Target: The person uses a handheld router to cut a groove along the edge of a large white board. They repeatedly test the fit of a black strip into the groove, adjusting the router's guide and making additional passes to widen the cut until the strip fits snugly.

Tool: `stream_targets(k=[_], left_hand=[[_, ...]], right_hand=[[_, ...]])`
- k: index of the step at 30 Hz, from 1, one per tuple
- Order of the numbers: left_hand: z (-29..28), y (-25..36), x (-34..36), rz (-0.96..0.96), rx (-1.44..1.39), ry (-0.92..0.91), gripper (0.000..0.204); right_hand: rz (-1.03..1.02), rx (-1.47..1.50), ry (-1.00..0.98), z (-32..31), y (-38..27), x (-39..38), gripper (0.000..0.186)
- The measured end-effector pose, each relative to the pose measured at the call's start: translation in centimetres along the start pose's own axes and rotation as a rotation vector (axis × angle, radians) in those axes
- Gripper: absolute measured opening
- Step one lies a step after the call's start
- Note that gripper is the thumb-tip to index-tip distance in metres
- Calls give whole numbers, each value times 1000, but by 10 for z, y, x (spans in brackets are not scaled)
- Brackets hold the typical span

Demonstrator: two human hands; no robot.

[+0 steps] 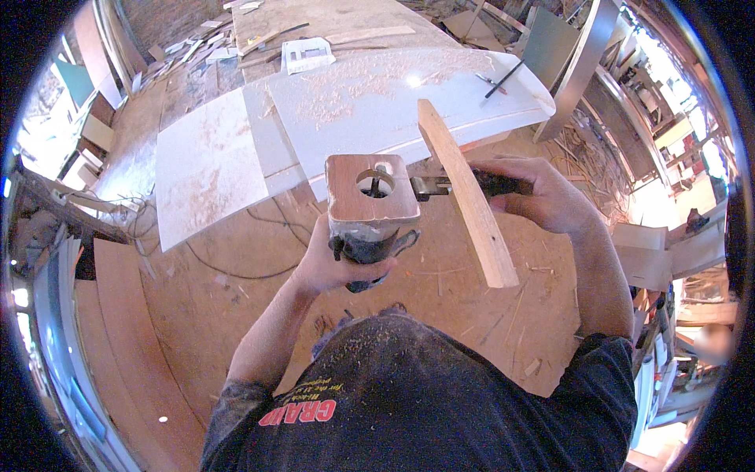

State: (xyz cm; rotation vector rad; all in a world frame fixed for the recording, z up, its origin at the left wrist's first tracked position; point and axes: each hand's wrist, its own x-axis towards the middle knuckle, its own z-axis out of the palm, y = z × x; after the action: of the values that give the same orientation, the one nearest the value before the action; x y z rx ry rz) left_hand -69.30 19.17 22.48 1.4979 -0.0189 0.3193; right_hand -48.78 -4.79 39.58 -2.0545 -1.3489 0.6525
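Observation:
In front of my chest my left hand is wrapped round the body of a small trim router. Its square wooden base plate faces up, with a round hole in the middle showing dark metal inside. My right hand is closed round a dark-handled tool, whose metal end reaches toward the base plate's right edge. Crossing over this tool is a long, slightly curved strip of bare wood, close to my right fingertips. Whether the strip is fastened to the tool or router I cannot tell.
White panels strewn with wood shavings lie ahead on a workbench. A dark pencil-like stick rests at their right, and a white box-like piece stands behind. Thin cables trail over the brown floor. Boards lean at the right.

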Motion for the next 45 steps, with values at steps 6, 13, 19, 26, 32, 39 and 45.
stream_targets(k=[6,13,19,26,32,39,45], left_hand=[[2,-2,-3,-66,-66,5,72],[-7,-19,-7,14,-34,-40,57],[-5,-11,-15,-78,-57,-63,54],[-7,-10,-13,-89,-58,-94,49],[-7,-17,-11,-110,-59,-86,55],[-5,-11,-10,-103,-26,-90,57],[2,-13,-9,-57,-58,-80,50]], right_hand=[[-359,105,113,-25,22,-1,45],[-316,141,-55,-17,13,16,31],[-358,140,-86,-20,12,22,35],[-313,146,-113,-22,3,23,33],[-282,121,-77,-21,6,18,29],[-322,-89,4,-19,1,12,26],[-367,-181,36,-16,-1,6,19]])
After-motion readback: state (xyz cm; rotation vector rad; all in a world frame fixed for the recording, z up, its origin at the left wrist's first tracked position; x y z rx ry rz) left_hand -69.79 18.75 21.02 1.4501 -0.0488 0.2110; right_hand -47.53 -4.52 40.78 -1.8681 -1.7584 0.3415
